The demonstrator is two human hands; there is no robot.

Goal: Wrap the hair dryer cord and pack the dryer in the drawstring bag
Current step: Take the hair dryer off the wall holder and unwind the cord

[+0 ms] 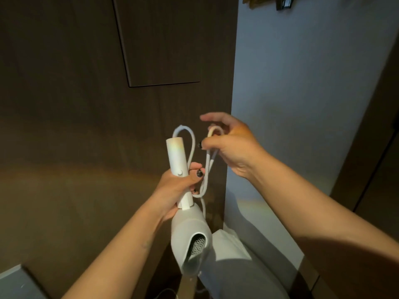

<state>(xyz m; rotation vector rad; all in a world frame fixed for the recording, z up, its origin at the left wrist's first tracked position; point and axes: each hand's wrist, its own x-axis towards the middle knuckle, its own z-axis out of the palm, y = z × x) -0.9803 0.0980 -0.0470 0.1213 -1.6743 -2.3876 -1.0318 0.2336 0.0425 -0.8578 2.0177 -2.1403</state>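
White hair dryer [190,231] hangs nozzle-down, left hand [174,186] clenching its handle as an anchor; right hand [231,145] pinches a cord [207,167] loop for wrapping.

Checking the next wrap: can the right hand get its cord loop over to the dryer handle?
Probably yes: the right hand pinches the cord just beside the handle, with nothing between; the left hand grips lower down.

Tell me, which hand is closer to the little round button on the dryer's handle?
Left. The left hand grips the handle with its thumb beside the button. The right hand is apart, up and to the right, holding a loop of the cord.
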